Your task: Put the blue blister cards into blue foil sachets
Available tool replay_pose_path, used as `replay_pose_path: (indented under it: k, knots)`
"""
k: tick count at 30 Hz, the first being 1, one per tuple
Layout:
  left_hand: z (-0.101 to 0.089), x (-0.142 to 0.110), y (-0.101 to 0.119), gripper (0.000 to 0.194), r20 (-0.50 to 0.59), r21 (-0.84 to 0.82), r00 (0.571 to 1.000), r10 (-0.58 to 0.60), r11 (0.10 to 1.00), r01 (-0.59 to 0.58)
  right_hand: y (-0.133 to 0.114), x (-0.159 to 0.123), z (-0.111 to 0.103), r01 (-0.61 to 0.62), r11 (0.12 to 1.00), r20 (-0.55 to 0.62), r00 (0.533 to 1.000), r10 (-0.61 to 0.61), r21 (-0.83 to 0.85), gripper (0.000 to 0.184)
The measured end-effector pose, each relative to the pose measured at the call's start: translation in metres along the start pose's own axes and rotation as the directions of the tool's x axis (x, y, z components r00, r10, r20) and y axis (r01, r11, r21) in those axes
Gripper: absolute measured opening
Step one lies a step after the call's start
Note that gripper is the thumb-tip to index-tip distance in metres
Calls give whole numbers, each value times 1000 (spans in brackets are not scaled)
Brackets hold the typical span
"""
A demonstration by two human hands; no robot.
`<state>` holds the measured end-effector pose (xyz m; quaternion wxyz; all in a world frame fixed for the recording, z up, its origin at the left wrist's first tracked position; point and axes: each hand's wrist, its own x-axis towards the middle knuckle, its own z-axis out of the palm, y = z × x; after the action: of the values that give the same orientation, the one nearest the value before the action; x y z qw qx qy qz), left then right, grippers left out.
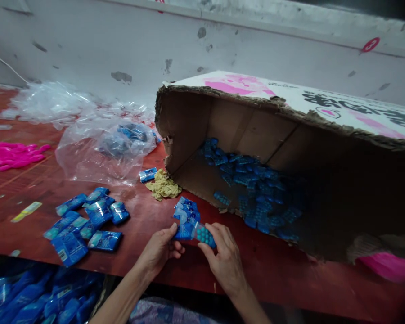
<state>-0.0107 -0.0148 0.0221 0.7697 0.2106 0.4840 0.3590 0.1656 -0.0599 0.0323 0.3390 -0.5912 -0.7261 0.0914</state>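
Note:
Near the table's front edge, my left hand [162, 247] pinches a blue printed sleeve [184, 231] between thumb and fingers. My right hand [224, 252] grips a small clear pack of turquoise balls [204, 236], its far end meeting the sleeve's opening. How far the pack sits inside the sleeve I cannot tell. Just beyond my hands lie more flat blue sleeves [186, 208]. Left of them is a loose pile of blue packets [99, 212], some with turquoise showing. Many similar blue packs [256, 175] lie inside a tipped cardboard box [185, 112] at the right.
A crumpled yellowish cloth [164, 185] and a blue packet [148, 174] lie by the box. Behind are a clear plastic bag [87, 157] and clear plastic pieces [54, 103]. Pink pieces [13, 155] and a yellow cutter [27, 211] are left. Blue packets [37, 297] fill a container below.

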Motion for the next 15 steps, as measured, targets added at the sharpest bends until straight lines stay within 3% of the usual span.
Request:
replay_pose_path:
  k: [8, 15]
  knots:
    - [2, -2, 2, 32, -10, -4, 1000, -8, 1000, 8, -5, -3, 0, 87, 991, 20, 996, -85, -97, 35]
    - [-2, -1, 5, 33, 19, 41, 998, 58, 997, -59, -6, -1, -2, 117, 987, 40, 993, -113, -113, 35]
